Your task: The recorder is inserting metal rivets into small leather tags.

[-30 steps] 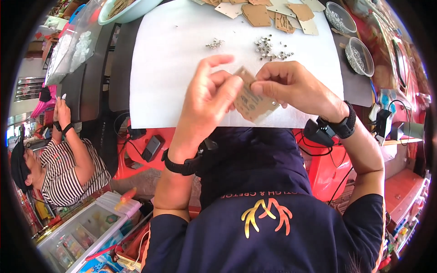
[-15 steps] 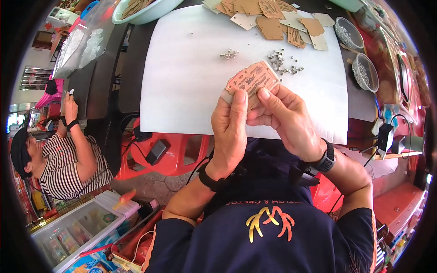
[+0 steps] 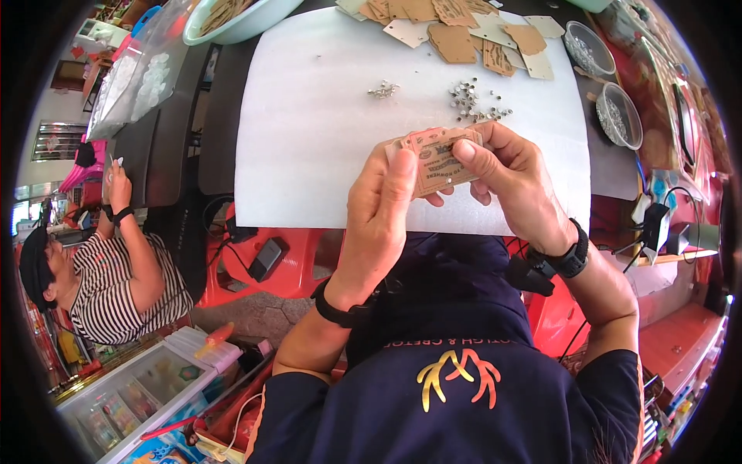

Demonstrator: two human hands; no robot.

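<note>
Both hands hold a small stack of brown printed cards (image 3: 438,164) over the near part of the white sheet. My left hand (image 3: 379,207) grips the left edge, its thumb on the front and its fingers mostly hidden behind. My right hand (image 3: 514,174) is closed on the right side, thumb pressed on the printed face. Paler card edges show behind the front card. Beyond the hands lie a pile of small metal rivets (image 3: 468,100) and a smaller pile of silver pins (image 3: 383,90). Farther back are loose brown and cream cards (image 3: 454,42).
The white sheet (image 3: 309,147) covers the dark table. Two clear tubs of small metal parts, an upper one (image 3: 590,48) and a lower one (image 3: 620,116), stand at right. A pale basin (image 3: 202,29) holds cards. At left a person in a striped shirt (image 3: 116,286) handles something small.
The card stack has turned from a steep tilt to nearly level and come slightly nearer to me. My right thumb has shifted onto its printed face. Both hands keep hold.
</note>
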